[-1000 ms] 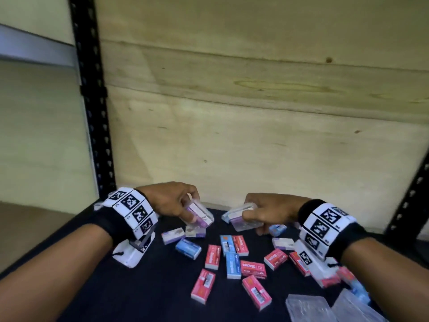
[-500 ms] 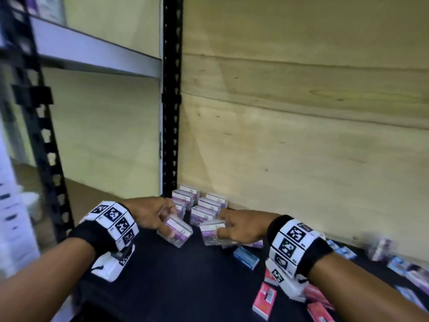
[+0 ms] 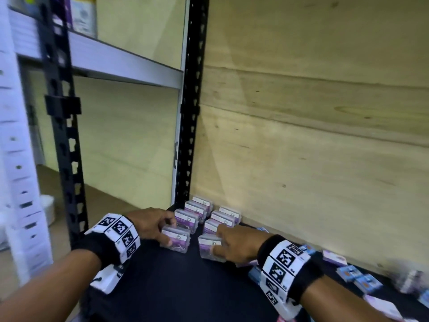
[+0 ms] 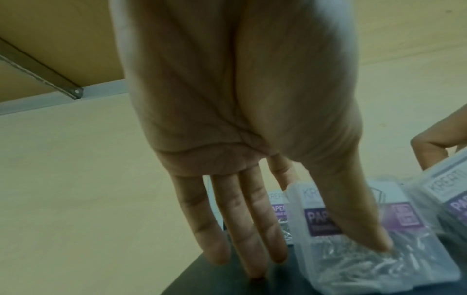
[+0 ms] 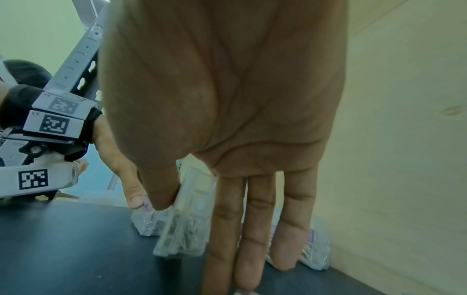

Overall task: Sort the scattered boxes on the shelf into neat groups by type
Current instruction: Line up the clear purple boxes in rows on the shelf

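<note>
Black perforated uprights (image 3: 189,108) frame the shelf's left corner, with pale plywood (image 3: 313,135) behind. On the dark shelf (image 3: 181,284) the left hand (image 3: 151,225) grips a clear paper-clip box with a purple label (image 3: 174,238), thumb lying across its front face in the left wrist view and the other fingers straight down its far side; the box sits at the front of the left column. Just behind stand two neat columns of matching purple-labelled boxes (image 3: 209,213), close against the plywood. To the right, the right hand (image 3: 236,244) pinches a second clear box (image 3: 209,248) between thumb and fingers, at the front of the right column. Farther right along the shelf, small blue boxes (image 3: 357,277) and other boxes lie scattered and blurred, well apart from the columns.
</note>
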The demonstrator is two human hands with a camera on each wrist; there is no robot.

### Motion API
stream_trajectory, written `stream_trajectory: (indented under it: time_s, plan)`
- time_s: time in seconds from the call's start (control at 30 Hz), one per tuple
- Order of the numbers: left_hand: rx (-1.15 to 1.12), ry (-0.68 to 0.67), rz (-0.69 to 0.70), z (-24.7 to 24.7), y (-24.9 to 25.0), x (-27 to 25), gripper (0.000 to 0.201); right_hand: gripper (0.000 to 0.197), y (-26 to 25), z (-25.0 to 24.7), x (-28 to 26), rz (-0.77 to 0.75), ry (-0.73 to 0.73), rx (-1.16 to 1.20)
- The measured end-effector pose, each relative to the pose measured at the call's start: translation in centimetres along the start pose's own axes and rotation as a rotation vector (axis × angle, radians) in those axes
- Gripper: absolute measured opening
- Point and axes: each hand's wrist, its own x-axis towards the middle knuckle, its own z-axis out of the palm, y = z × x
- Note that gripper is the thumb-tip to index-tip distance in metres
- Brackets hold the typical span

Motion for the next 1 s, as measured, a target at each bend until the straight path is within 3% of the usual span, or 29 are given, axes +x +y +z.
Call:
stream_trajectory:
  time_s: [0.23,0.4,0.57,1.0]
  plan:
    - [0.040,0.039,0.011,0.3,-0.2,0.3,0.043,0.055,0.0,0.2,0.1,0.017,0.052,-0.032]
    - [0.092,0.029,0.024,0.5,-0.1,0.0,0.036,0.052,0.7,-0.2,0.0,0.005,0.028,0.018]
    - [0.112,0.029,0.021,0.4,-0.1,0.4,0.032,0.036,0.7,-0.9,-0.3,-0.020,0.030,0.037]
    - [0.153,0.090,-0.005,0.2,-0.4,1.3,0.032,0.032,-0.1,-0.9,1.4,-0.046,0.080,-0.033]
